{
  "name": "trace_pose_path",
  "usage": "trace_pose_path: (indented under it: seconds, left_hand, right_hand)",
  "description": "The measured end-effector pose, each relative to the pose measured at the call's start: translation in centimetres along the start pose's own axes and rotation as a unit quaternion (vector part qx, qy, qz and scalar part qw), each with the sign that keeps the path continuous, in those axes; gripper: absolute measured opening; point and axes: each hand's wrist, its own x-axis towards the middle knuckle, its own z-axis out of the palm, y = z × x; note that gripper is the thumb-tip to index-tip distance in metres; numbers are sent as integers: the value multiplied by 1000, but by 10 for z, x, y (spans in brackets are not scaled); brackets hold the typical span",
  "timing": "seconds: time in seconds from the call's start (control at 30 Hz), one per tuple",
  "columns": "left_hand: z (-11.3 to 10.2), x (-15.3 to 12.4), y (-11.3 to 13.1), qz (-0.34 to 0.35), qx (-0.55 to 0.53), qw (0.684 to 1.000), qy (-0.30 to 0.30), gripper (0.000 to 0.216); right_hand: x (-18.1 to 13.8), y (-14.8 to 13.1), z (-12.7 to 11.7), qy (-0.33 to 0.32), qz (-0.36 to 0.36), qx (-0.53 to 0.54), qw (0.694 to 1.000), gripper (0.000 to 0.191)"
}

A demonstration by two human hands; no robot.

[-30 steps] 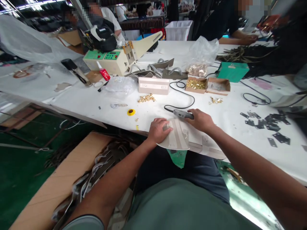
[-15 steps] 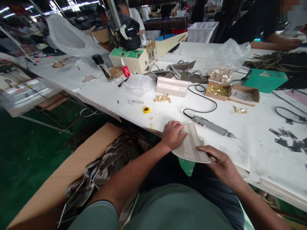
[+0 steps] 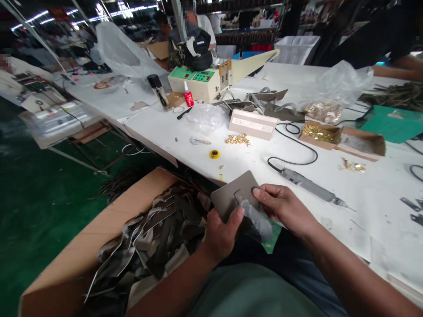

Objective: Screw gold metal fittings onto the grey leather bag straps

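Head cam, L hand [image 3: 221, 233]: pinches taupe panel [image 3: 231, 196] at near edge, steadying it.
R hand [image 3: 284, 207]: fingertips clamp far side; face tilted up, prob. to keep it in view.
Panel: over lap, off table [image 3: 363, 211] edge, beside scrap box [image 3: 82, 248].
Driver [image 3: 309, 184]: on table, untouched.

Panel [image 3: 231, 198] in my left hand [image 3: 222, 235] and right hand [image 3: 286, 207]: matt taupe, leather-like, smooth. Box [image 3: 99, 233]: plain brown cardboard, dull. Desk [image 3: 254, 162]: smooth white sheet. Fittings [image 3: 238, 140]: shiny gold metal.
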Motion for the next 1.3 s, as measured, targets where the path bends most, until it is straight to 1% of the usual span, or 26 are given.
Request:
trace_pose_path:
  seconds: [0.03, 0.07, 0.13, 0.2, 0.27, 0.3, 0.37, 0.43, 0.5, 0.6, 0.7, 0.87, 0.93, 0.97, 1.07, 1.13, 1.2, 1.3]
  left_hand:
    - [-3, -1, 0, -13, -12, 1000, 22, 47]
    - [-6, 0, -1, -19, -22, 999, 45, 44]
    - [-14, 1, -6, -29, -41, 994, 96, 40]
    - [-23, 2, -13, -49, -59, 989, 125, 39]
    - [-31, 1, -20, -77, -73, 986, 126, 40]
    - [-35, 1, -22, -89, -80, 985, 120, 40]
    - [-39, 0, -25, -104, -88, 985, 110, 40]
    - [-41, 0, -26, -107, -93, 984, 111, 39]
    - [-41, 2, -26, -112, -104, 982, 114, 39]
    - [-39, 7, -25, -126, -120, 978, 117, 41]
    - [-37, 13, -24, -127, -124, 978, 110, 44]
    - [-38, 17, -28, -125, -123, 980, 99, 48]
    - [-39, 17, -30, -123, -113, 980, 108, 50]
    - [-39, 17, -30, -118, -103, 981, 114, 51]
    - [-40, 15, -26, -82, -39, 987, 130, 47]
    - [-40, 14, -21, -43, 26, 990, 134, 43]
    - [-39, 14, -16, -11, 85, 988, 129, 40]
    - [-31, 15, -11, 11, 141, 984, 110, 37]
  right_hand:
    - [8, 1, 5, -21, 2, -9, 1000, 56]
    - [17, 2, 9, -26, -2, -19, 999, 55]
    - [43, 5, 14, 13, -30, -53, 998, 53]
    - [75, 11, 18, 65, -74, -119, 988, 49]
    - [111, 18, 25, 81, -123, -219, 965, 40]
    - [128, 20, 29, 76, -140, -271, 949, 36]
    - [156, 25, 37, 57, -149, -367, 916, 35]
    - [173, 27, 43, 34, -138, -440, 887, 38]
    - [181, 28, 45, 11, -130, -489, 863, 38]
    - [182, 27, 45, -10, -138, -519, 843, 34]
    - [182, 26, 45, -6, -139, -518, 844, 29]
    - [190, 25, 46, 12, -113, -490, 864, 17]
    - [189, 25, 45, 22, -119, -458, 880, 13]
    - [185, 25, 44, 28, -122, -429, 895, 12]
    - [158, 23, 39, 47, -120, -283, 951, 14]
    - [128, 21, 37, 58, -115, -185, 974, 23]
    - [94, 18, 35, 53, -109, -128, 984, 30]
    - [51, 16, 37, 21, -105, -87, 990, 27]
